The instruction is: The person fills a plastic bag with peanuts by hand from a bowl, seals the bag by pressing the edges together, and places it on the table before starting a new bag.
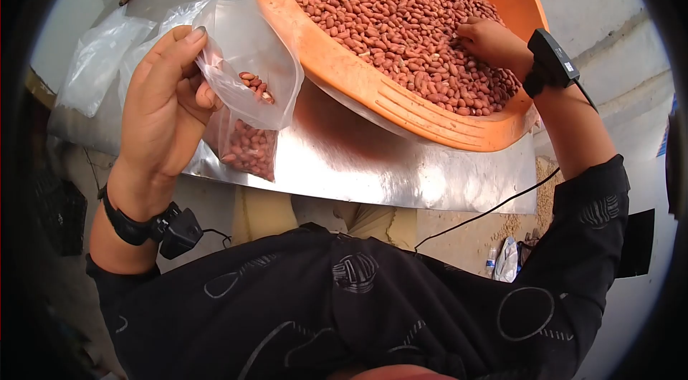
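- Left hand [168, 104]: clenched on the mouth of a clear plastic bag [247, 58], thumb and fingers pinching the film, holding the bag up above the counter [358, 165].
- Plastic bag: hangs from that grip with the mouth open toward the basin. Peanuts in the bag [247, 147] fill the bottom part, and a few more sit higher up, near the thumb.
- Right hand [494, 43]: inside the orange basin [344, 72], palm down, fingers curled into the loose peanuts [401, 15]. Fingertips are buried, so can't tell if it's grasping any or just resting on them.
- Orange basin: on the counter, just right of the bag, close to its open mouth; can't tell if they touch. Nearly full of red-skinned peanuts, with the near rim closest to the person.
- Counter: shiny sheet-metal top, front edge just in front of the person's torso.
- Spare clear bags [100, 58]: lying on the counter behind the left hand, at the far left.
- Black wrist units: one strapped on the left wrist [179, 231], one on the right wrist [550, 58]. A thin black cable [487, 212] runs from the right arm down toward the torso.
- Both arms are in dark patterned sleeves [595, 201].
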